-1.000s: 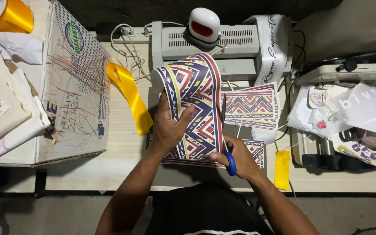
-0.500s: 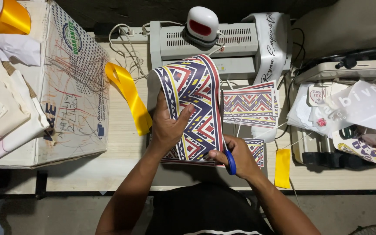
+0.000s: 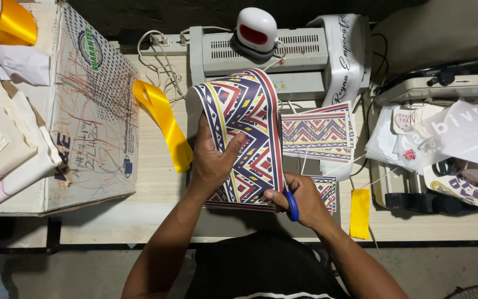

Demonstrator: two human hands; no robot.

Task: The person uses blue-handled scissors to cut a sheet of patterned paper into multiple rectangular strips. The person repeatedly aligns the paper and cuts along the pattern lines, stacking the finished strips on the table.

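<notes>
With my left hand (image 3: 214, 160) gripping the patterned sheet (image 3: 244, 127) curled above the table (image 3: 156, 188) and my right hand (image 3: 300, 202) closed on the scissors (image 3: 291, 206) at its lower right edge, I judge steady tension and short snips along the border stripe work best.

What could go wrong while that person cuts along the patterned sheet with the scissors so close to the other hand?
The left hand grips the curled patterned sheet close to the blue-handled scissors in the right hand, so a slip might nick a finger. The sheet bows upward, so the cut could wander off the printed border. The yellow ribbon and the other printed strips lie close by and might get snagged or clipped.
</notes>
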